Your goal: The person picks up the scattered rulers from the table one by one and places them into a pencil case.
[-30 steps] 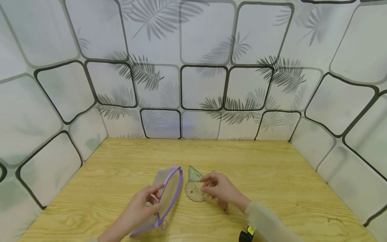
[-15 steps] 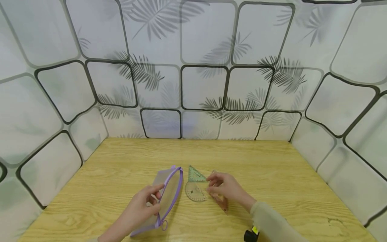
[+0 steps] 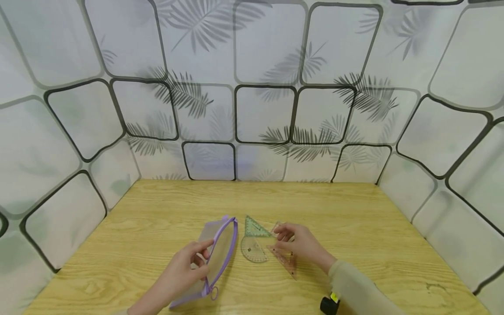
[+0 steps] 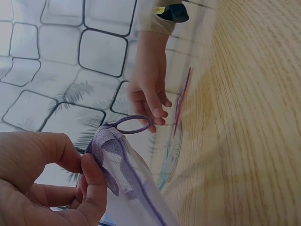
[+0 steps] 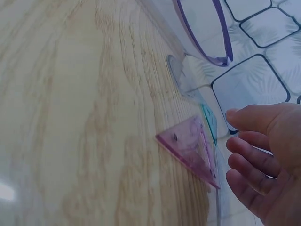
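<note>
My left hand [image 3: 183, 267] pinches the rim of a mesh zip pouch [image 4: 123, 160] with purple edging. The pouch stands tilted with its mouth gaping toward the right. A purple ring hangs from its near end. My right hand [image 3: 299, 245] hovers over the drawing tools with fingers loosely bent and nothing between them. Beneath and beside it lies a pink set square [image 5: 186, 148], partly hidden by the hand in the head view. A clear protractor [image 3: 252, 251] and a green set square [image 3: 255, 228] lie between the pouch and the right hand.
Another clear piece [image 3: 276, 226] shows partly behind the right fingers. The wooden table [image 3: 177, 205] is bounded at the back and sides by patterned white panels [image 3: 260, 162]. A black and yellow device [image 3: 330, 304] sits by the right sleeve.
My right hand has drawn back to the right, away from the protractor, uncovering more of the pink and green set squares. The left hand and the pouch have stayed in place.
</note>
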A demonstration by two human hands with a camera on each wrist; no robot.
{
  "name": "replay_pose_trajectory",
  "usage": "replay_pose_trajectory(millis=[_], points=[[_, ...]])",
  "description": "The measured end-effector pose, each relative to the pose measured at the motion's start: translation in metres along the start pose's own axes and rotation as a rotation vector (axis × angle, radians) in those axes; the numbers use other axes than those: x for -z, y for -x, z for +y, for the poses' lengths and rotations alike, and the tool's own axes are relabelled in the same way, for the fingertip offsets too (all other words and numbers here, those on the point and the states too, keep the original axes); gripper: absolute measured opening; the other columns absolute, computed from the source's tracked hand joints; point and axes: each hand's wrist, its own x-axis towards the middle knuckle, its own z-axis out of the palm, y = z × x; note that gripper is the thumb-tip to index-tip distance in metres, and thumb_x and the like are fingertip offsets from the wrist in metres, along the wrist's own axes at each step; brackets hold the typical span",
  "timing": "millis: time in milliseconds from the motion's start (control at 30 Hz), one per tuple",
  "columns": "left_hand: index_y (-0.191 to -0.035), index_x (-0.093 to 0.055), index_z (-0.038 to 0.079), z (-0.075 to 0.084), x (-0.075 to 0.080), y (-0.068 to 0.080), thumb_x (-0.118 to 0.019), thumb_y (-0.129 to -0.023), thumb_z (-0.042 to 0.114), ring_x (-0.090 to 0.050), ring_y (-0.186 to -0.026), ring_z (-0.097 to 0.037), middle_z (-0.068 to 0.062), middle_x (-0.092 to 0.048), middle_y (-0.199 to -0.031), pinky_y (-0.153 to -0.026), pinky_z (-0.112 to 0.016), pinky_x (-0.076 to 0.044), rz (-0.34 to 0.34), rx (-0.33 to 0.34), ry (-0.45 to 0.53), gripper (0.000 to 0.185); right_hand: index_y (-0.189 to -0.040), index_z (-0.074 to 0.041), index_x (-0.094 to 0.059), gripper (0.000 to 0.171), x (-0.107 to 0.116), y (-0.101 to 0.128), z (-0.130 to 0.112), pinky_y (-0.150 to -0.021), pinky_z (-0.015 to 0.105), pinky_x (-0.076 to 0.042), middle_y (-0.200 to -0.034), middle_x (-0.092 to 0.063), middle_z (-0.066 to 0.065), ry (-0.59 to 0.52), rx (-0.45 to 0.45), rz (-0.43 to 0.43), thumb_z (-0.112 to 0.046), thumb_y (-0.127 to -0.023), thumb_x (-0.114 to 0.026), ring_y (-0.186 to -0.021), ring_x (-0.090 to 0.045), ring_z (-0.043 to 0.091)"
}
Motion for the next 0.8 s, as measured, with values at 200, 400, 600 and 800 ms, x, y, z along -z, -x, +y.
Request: replay_pose_trajectory(millis=[200,400,600,800], points=[[-0.138,-0.046,-0.015,0.001,0.0,0.0,-0.06,-0.078,-0.006,-0.054,-0.072,-0.003,-0.013,-0.054,-0.099,-0.056,-0.02,-0.056,0.002,0.01,-0.004,0.063,-0.116,-0.007,-0.067,0.029,0.002,-0.002,0.009,-0.069,0.021,-0.053,-0.098,-0.067,0.003,0.031,-0.016,0.035,-0.016,-0.089,-0.071,-0.087,-0.061,0.013],[-0.137,-0.047,-0.015,0.002,0.0,0.0,-0.06,-0.078,-0.006,-0.055,-0.072,-0.005,-0.012,-0.053,-0.099,-0.056,-0.021,-0.057,0.011,0.017,-0.03,0.061,-0.116,-0.007,-0.067,0.03,0.004,-0.005,0.013,-0.07,0.022,-0.053,-0.098,-0.067,0.004,0.03,-0.03,0.049,-0.017,-0.088,-0.072,-0.087,-0.061,0.014],[-0.138,-0.047,-0.014,0.002,0.0,-0.001,-0.06,-0.079,-0.006,-0.055,-0.072,-0.004,-0.012,-0.053,-0.099,-0.056,-0.021,-0.057,0.005,0.018,-0.031,0.061,-0.115,-0.006,-0.068,0.029,0.007,-0.007,0.018,-0.072,0.021,-0.053,-0.097,-0.068,0.004,0.064,-0.015,0.065,-0.016,-0.088,-0.072,-0.086,-0.061,0.011],[-0.138,-0.046,-0.015,0.001,0.0,0.001,-0.061,-0.079,-0.006,-0.054,-0.072,-0.003,-0.01,-0.054,-0.098,-0.055,-0.019,-0.056,-0.005,-0.003,-0.012,0.061,-0.115,-0.006,-0.067,0.03,0.009,-0.01,0.018,-0.076,0.027,-0.054,-0.1,-0.068,0.006,0.079,-0.016,0.081,-0.014,-0.087,-0.073,-0.09,-0.062,0.016]])
